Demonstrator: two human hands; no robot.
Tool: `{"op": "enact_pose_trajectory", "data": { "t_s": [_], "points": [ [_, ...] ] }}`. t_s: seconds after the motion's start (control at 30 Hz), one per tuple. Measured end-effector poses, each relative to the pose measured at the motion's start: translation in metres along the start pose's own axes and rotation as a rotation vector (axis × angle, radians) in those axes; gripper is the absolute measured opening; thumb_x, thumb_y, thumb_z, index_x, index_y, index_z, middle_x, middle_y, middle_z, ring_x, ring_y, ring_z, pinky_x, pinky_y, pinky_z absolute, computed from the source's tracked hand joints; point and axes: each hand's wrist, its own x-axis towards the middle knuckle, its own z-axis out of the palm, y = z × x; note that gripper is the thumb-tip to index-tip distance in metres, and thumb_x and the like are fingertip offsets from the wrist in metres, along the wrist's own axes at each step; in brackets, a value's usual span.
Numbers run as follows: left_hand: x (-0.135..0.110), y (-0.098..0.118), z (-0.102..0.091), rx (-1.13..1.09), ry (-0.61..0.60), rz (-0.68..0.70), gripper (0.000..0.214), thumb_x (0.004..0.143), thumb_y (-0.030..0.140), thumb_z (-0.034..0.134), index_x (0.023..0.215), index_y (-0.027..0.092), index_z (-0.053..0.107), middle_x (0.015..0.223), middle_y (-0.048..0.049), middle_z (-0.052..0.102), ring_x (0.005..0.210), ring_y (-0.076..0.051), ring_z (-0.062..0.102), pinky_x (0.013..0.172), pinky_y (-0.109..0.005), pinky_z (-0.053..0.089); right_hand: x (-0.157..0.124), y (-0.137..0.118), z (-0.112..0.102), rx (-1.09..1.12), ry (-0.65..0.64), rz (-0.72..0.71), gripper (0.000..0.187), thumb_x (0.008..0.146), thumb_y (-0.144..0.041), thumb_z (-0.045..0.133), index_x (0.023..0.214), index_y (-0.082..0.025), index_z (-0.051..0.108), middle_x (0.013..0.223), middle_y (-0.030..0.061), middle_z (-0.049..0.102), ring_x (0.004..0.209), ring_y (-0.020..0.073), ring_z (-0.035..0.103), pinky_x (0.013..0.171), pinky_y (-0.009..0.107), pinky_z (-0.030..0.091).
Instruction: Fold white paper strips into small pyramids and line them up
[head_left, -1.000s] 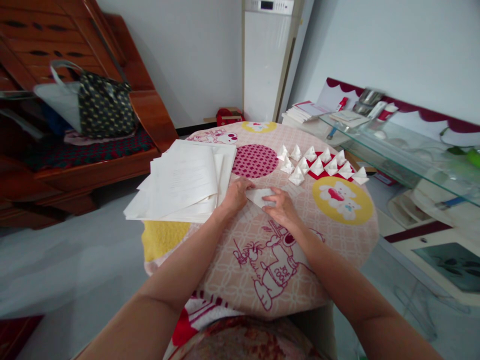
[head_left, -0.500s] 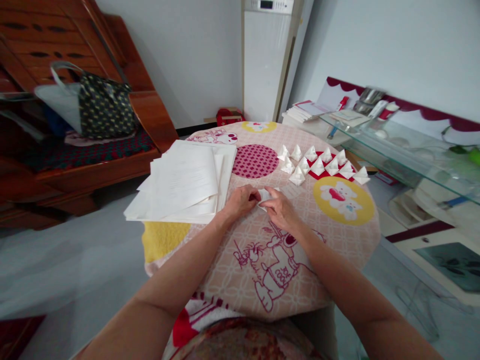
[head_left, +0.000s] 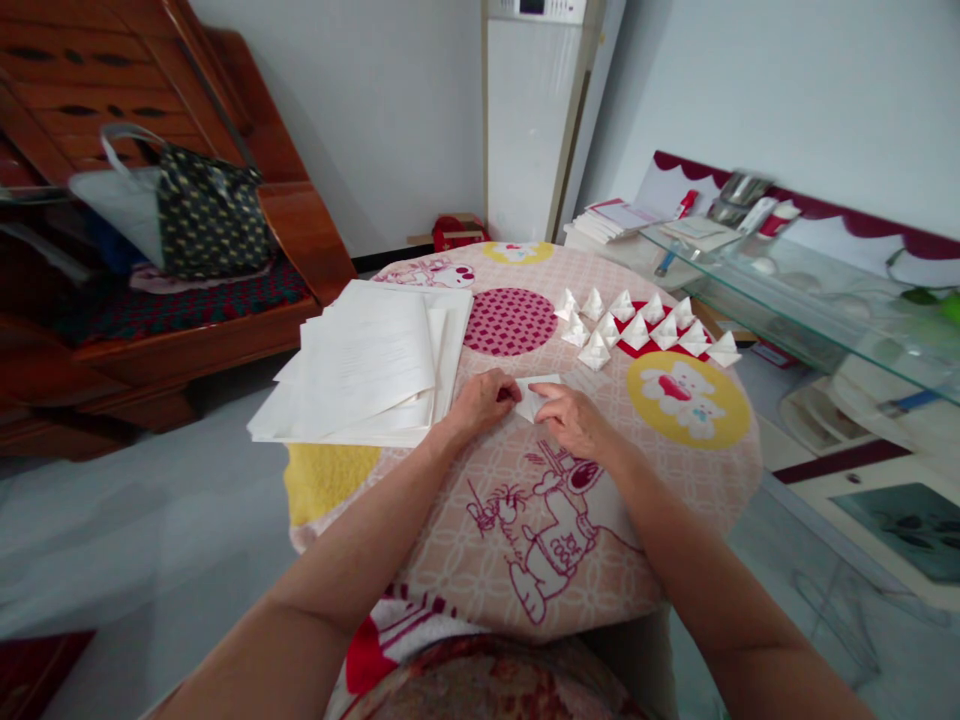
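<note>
A small folded piece of white paper (head_left: 531,397) lies low over the tablecloth between my two hands. My left hand (head_left: 486,400) has its fingers curled together and pinches the paper at its left edge. From the other side my right hand (head_left: 576,420) grips the right edge, index finger reaching over the top and thumb close beneath. Several small folded paper pyramids (head_left: 636,332) stand in rows beyond my right hand. A stack of white paper sheets (head_left: 367,360) spreads over the table's left side, near my left forearm.
The round table wears a patterned tablecloth (head_left: 465,560). To the right is a glass shelf (head_left: 810,320) with papers, metal containers and a plant. A wooden bench (head_left: 300,230) with a dotted bag (head_left: 214,210) stands left. A tall white cabinet-like unit (head_left: 525,130) is behind.
My right hand has shifted slightly right along the paper, showing more of its surface between the hands. My left hand has stayed in place. The pyramids and stack are unchanged.
</note>
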Motion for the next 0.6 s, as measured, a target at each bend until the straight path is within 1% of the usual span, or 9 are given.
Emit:
{"op": "enact_pose_trajectory", "data": {
  "t_s": [0.1, 0.13, 0.2, 0.27, 0.37, 0.5, 0.53, 0.6],
  "points": [
    [-0.002, 0.002, 0.0, -0.003, 0.003, 0.005, 0.023, 0.076, 0.008, 0.063, 0.091, 0.015, 0.079, 0.087, -0.0046, 0.071, 0.076, -0.015, 0.064, 0.074, -0.026, 0.051, -0.005, 0.01, -0.004, 0.0, 0.018, 0.016, 0.043, 0.079, -0.003, 0.061, 0.114, -0.02, 0.078, 0.143, 0.0138, 0.064, 0.129, 0.0294, 0.062, 0.109, 0.047, 0.052],
    [-0.003, 0.002, 0.0, -0.003, 0.005, 0.007, 0.023, 0.077, 0.008, 0.063, 0.093, 0.015, 0.079, 0.087, -0.0047, 0.07, 0.075, -0.015, 0.063, 0.074, -0.026, 0.051, -0.006, 0.012, -0.005, -0.009, 0.019, 0.021, 0.047, 0.078, -0.003, 0.064, 0.12, -0.02, 0.076, 0.144, 0.0144, 0.063, 0.131, 0.0301, 0.061, 0.11, 0.048, 0.051],
    [-0.004, 0.003, 0.0, -0.002, 0.007, 0.009, 0.023, 0.078, 0.011, 0.064, 0.094, 0.015, 0.079, 0.088, -0.0045, 0.069, 0.075, -0.015, 0.063, 0.074, -0.027, 0.051, -0.007, 0.011, -0.006, -0.037, 0.016, 0.021, 0.051, 0.077, -0.004, 0.066, 0.124, -0.021, 0.074, 0.144, 0.0141, 0.062, 0.132, 0.0302, 0.06, 0.111, 0.049, 0.049],
    [-0.004, 0.003, 0.0, -0.002, 0.007, 0.007, 0.022, 0.078, 0.012, 0.065, 0.095, 0.015, 0.079, 0.087, -0.0043, 0.069, 0.076, -0.015, 0.063, 0.074, -0.027, 0.051, -0.007, 0.006, -0.006, -0.077, 0.0, 0.006, 0.049, 0.079, -0.003, 0.063, 0.123, -0.022, 0.073, 0.142, 0.0129, 0.064, 0.129, 0.0287, 0.061, 0.111, 0.048, 0.05],
    [-0.004, 0.004, 0.0, 0.003, 0.005, -0.003, 0.021, 0.078, 0.012, 0.066, 0.095, 0.015, 0.078, 0.088, -0.0043, 0.069, 0.078, -0.016, 0.063, 0.076, -0.027, 0.051, -0.005, -0.003, -0.007, -0.14, -0.029, -0.014, 0.045, 0.081, -0.001, 0.058, 0.12, -0.019, 0.074, 0.136, 0.0129, 0.067, 0.125, 0.0272, 0.062, 0.109, 0.047, 0.051],
    [-0.005, 0.004, 0.0, 0.004, 0.004, -0.005, 0.02, 0.079, 0.013, 0.065, 0.094, 0.016, 0.078, 0.088, -0.0041, 0.068, 0.078, -0.016, 0.063, 0.076, -0.028, 0.052, -0.004, -0.002, -0.008, -0.178, -0.004, -0.018, 0.048, 0.08, 0.003, 0.053, 0.118, -0.017, 0.074, 0.134, 0.0126, 0.068, 0.125, 0.0257, 0.06, 0.108, 0.044, 0.051],
    [-0.005, 0.004, 0.0, 0.003, 0.003, -0.001, 0.02, 0.079, 0.013, 0.065, 0.094, 0.016, 0.078, 0.088, -0.004, 0.068, 0.078, -0.016, 0.063, 0.076, -0.028, 0.052, -0.004, 0.0, -0.009, -0.18, 0.004, -0.022, 0.046, 0.08, 0.003, 0.052, 0.115, -0.016, 0.075, 0.132, 0.0127, 0.069, 0.124, 0.0257, 0.061, 0.107, 0.044, 0.051],
    [-0.006, 0.005, -0.001, 0.002, 0.003, 0.007, 0.02, 0.079, 0.013, 0.065, 0.094, 0.017, 0.078, 0.089, -0.0038, 0.068, 0.078, -0.015, 0.063, 0.077, -0.028, 0.052, -0.003, 0.005, -0.01, -0.178, 0.01, -0.03, 0.04, 0.078, 0.004, 0.052, 0.101, -0.016, 0.079, 0.127, 0.013, 0.072, 0.119, 0.0265, 0.063, 0.104, 0.044, 0.052]
  ]
}}
